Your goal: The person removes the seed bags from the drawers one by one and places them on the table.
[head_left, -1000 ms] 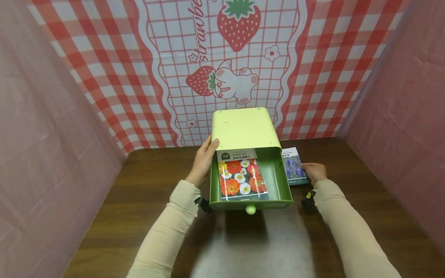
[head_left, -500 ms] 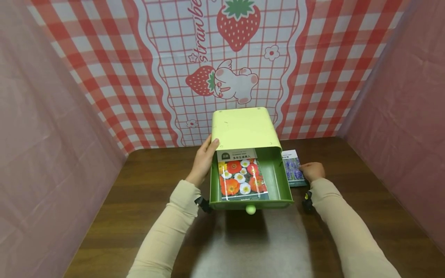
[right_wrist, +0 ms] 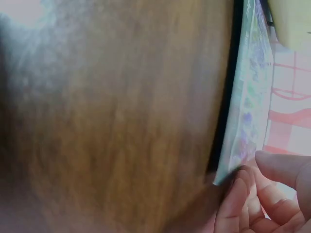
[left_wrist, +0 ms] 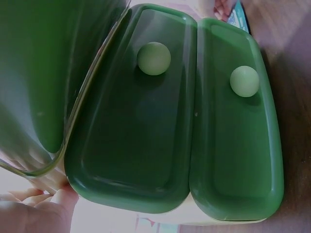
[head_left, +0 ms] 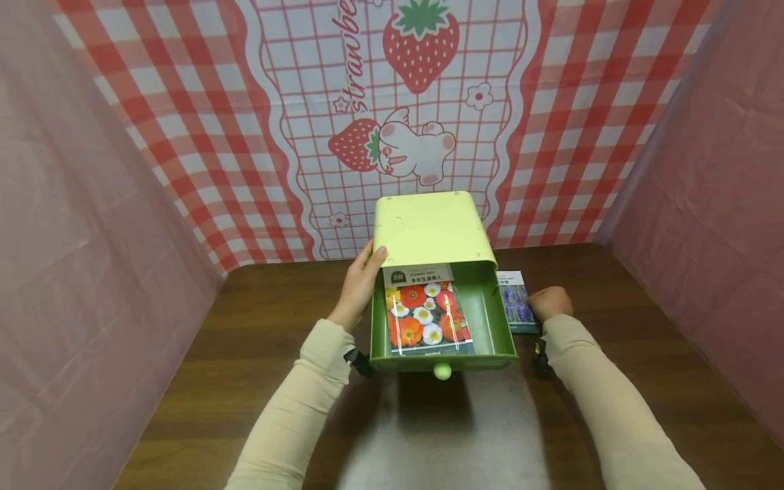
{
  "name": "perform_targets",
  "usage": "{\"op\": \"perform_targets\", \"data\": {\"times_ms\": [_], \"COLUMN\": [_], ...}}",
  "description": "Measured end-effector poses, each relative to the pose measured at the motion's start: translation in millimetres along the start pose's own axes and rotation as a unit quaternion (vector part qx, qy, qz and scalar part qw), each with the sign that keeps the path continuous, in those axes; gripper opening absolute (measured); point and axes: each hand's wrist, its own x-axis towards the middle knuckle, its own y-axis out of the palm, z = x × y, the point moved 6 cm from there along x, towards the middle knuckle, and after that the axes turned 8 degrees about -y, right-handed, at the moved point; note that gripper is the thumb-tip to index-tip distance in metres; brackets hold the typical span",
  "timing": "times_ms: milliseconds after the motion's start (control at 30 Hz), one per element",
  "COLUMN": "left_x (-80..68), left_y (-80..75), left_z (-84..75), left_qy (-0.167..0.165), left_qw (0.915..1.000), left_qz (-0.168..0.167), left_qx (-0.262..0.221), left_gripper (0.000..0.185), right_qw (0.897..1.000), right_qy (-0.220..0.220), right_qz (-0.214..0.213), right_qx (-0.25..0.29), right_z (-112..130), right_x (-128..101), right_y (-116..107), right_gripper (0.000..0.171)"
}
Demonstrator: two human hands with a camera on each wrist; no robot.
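Note:
In the head view a pale yellow-green drawer cabinet [head_left: 431, 228] stands at centre, its top drawer [head_left: 486, 320] pulled out. Inside that drawer, toward its left side, lies a seed packet [head_left: 422, 316] printed with red, orange and white flowers. My left hand [head_left: 360, 282] holds the cabinet's left side, thumb at the front corner; the rest of the fingers are partly hidden behind it. To the right of the cabinet, my right hand [head_left: 551, 303] pinches the edge of another seed packet [head_left: 517, 304] with purple flowers. The right wrist view shows this packet [right_wrist: 250, 97] tilted, between thumb and fingers.
Below the pulled-out drawer, a middle drawer [left_wrist: 131, 136] and a bottom drawer [left_wrist: 233, 155] are closed, each with a round knob. A wooden table [head_left: 263, 306] lies beneath. Red-checked cloth [head_left: 551, 122] hangs behind, pink curtains [head_left: 704, 204] at both sides.
The purple-flower packet has shifted a little toward me and to the left, held by the right hand. The left hand, cabinet and open drawer stay in place.

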Motion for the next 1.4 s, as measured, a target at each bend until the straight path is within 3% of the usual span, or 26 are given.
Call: {"op": "perform_targets", "data": {"times_ms": [133, 300, 467, 567, 833, 1033, 1233, 1400], "left_x": [-0.8, -0.6, -0.8, -0.3, 0.7, 0.7, 0.3, -0.2], "left_y": [0.3, 0.3, 0.4, 0.5, 0.0, -0.7, -0.8, -0.4], "left_z": [-0.5, -0.8, -0.8, 0.0, -1.1, -1.9, -1.2, -0.6], "left_qy": [0.002, 0.006, 0.006, 0.004, 0.002, -0.001, 0.002, 0.002], "left_qw": [1.0000, 1.0000, 1.0000, 1.0000, 1.0000, 1.0000, 1.0000, 1.0000], "left_qz": [-0.001, 0.000, 0.001, 0.001, 0.003, 0.006, -0.002, -0.005], "left_qx": [0.003, 0.004, 0.002, -0.001, 0.005, 0.006, 0.001, 0.000], "left_gripper": [0.071, 0.072, 0.074, 0.073, 0.071, 0.069, 0.071, 0.070], "right_qw": [1.000, 0.997, 0.983, 0.975, 0.966, 0.949, 0.941, 0.929], "right_qy": [-0.004, -0.025, -0.069, -0.095, -0.189, -0.288, -0.330, -0.353], "right_qz": [-0.004, -0.026, -0.033, -0.032, -0.057, -0.054, 0.016, 0.099], "right_qx": [0.009, 0.066, 0.166, 0.198, 0.166, 0.114, 0.075, 0.045], "right_z": [4.2, 22.1, 56.9, 83.8, 154.5, 195.8, 217.1, 221.5], "right_x": [-2.1, -3.3, -6.7, -14.2, -58.8, -99.1, -120.6, -127.8], "right_y": [-5.1, -17.8, -38.3, -55.1, -94.9, -93.5, -68.9, -41.2], "right_gripper": [0.035, 0.038, 0.038, 0.039, 0.036, 0.029, 0.025, 0.037]}}
